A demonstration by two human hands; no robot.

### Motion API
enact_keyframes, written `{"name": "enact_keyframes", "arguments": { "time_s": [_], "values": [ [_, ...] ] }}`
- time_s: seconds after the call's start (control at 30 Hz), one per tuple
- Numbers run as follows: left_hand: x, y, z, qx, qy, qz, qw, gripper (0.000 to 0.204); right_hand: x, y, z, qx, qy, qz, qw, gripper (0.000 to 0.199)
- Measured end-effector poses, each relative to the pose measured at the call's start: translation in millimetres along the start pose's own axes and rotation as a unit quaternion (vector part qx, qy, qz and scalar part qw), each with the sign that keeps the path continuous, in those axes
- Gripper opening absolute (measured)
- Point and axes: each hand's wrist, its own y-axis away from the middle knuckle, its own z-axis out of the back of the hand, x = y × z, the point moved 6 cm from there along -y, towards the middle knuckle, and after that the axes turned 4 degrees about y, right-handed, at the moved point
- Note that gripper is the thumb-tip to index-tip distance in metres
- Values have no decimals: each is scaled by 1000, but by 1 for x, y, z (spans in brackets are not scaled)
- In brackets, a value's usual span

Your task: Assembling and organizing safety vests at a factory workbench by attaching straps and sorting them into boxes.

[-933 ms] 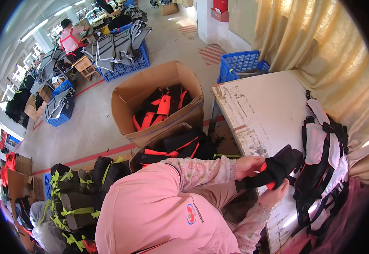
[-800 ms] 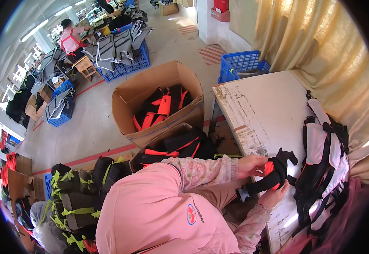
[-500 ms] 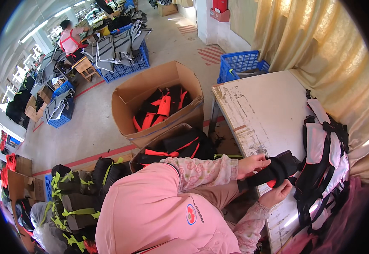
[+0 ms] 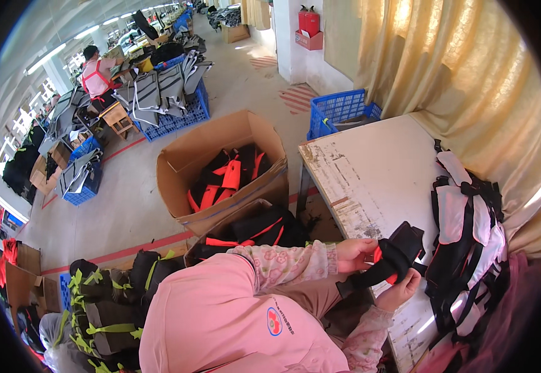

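Observation:
Over the front edge of the white worktable (image 4: 370,180), both my hands hold a black padded strap piece (image 4: 403,244) with bright red parts. My left hand (image 4: 354,253) is closed on its near-left side by a red edge. Lower down, my right hand (image 4: 402,290) pinches its underside beside another red patch. A wide black band (image 4: 365,279) loops across the piece and hangs toward my lap. Some of my fingertips are hidden by the fabric. To the right lies a pile of black harness-like straps with pale padded panels (image 4: 454,217).
Two cardboard boxes, a larger one (image 4: 174,186) and one nearer, hold black-and-red pieces. Dark rolled bundles with lime ties (image 4: 112,317) are stacked at lower left. A blue crate (image 4: 339,109) stands behind the table beside gold curtains (image 4: 444,62). Another person (image 4: 98,78) works farther back.
The strap piece has been turned and lifted, so more red shows and the band now curves in a loop. My hands still grip it. The whole view has shifted slightly.

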Motion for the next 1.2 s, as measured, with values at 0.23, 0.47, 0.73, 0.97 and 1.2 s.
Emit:
{"name": "enact_keyframes", "arguments": {
  "time_s": [0.23,0.47,0.73,0.97,1.2],
  "values": [
    [-2,10,-32,108,3,-1,994,30,-11,-6,1,48,-297,-167,939,22],
    [1,4,-33,137,-59,14,989,37,16,-9,-10,93,-332,-245,906,33],
    [-21,9,-45,-4,-232,-223,947,33,23,11,-32,114,-198,-184,956,23],
    [-23,11,-58,51,-544,-270,793,19,11,-5,-18,82,-155,-162,971,24],
    [-34,-10,-52,-16,-469,-297,832,20,5,-7,-34,147,-156,-184,959,34]
  ]
}}
